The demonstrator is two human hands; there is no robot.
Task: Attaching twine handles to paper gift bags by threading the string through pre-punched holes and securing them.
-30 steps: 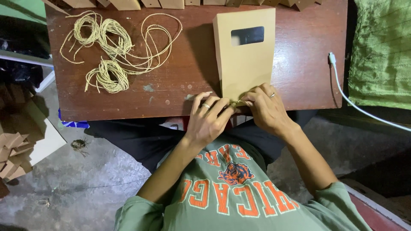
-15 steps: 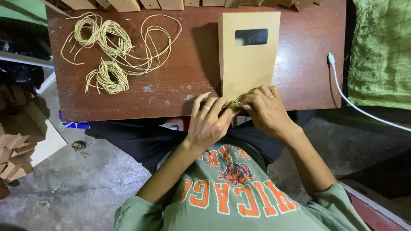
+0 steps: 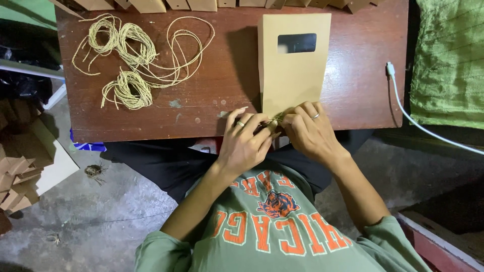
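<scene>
A flat brown paper bag [image 3: 292,70] with a small dark window lies on the dark wooden table [image 3: 222,85]. Both hands meet at the bag's near edge. My left hand [image 3: 244,141] and my right hand [image 3: 310,131] pinch a short piece of pale twine [image 3: 278,118] against that edge. A ring shows on each hand. The fingertips hide most of the twine.
Loose coils of pale twine [image 3: 132,60] lie on the table's left half. More brown paper bags [image 3: 201,5] line the far edge. A white cable [image 3: 403,108] runs off the right side near a green cloth [image 3: 448,60]. Cardboard pieces [image 3: 20,166] lie on the floor at left.
Both hands stay at the bag's near edge, with only small finger movements on the twine. The bag has not moved.
</scene>
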